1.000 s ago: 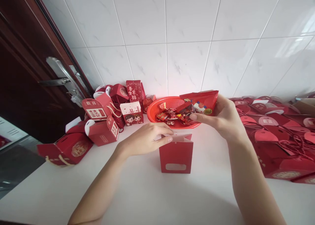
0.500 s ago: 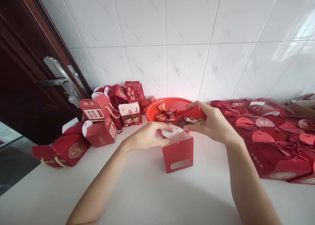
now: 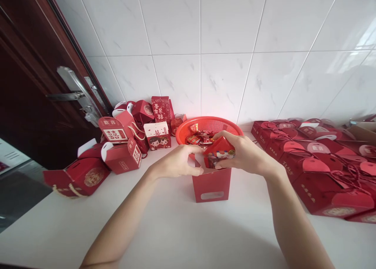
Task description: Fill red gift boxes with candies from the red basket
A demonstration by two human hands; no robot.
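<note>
A red paper gift box (image 3: 212, 186) with a small window stands upright on the white table, its top open. My left hand (image 3: 176, 162) grips the box's upper left edge between thumb and fingers. My right hand (image 3: 245, 153) is closed on a red candy packet (image 3: 220, 151) with a coloured picture on it, held tilted at the box's mouth. The packet's lower end is partly hidden by the box rim. Just behind is a red plastic basket (image 3: 219, 122) holding several small wrapped candies (image 3: 195, 139).
Several red gift boxes (image 3: 122, 159) of different shapes stand at the left. Rows of closed red boxes (image 3: 335, 190) with cords fill the right side of the white table (image 3: 164, 229). A tiled wall (image 3: 223, 22) rises behind, and a dark door (image 3: 26, 57) is at the left.
My right hand has moved the packet left and down, from above the box's right side into its mouth. The box stands straighter, with my left hand still on its edge.
</note>
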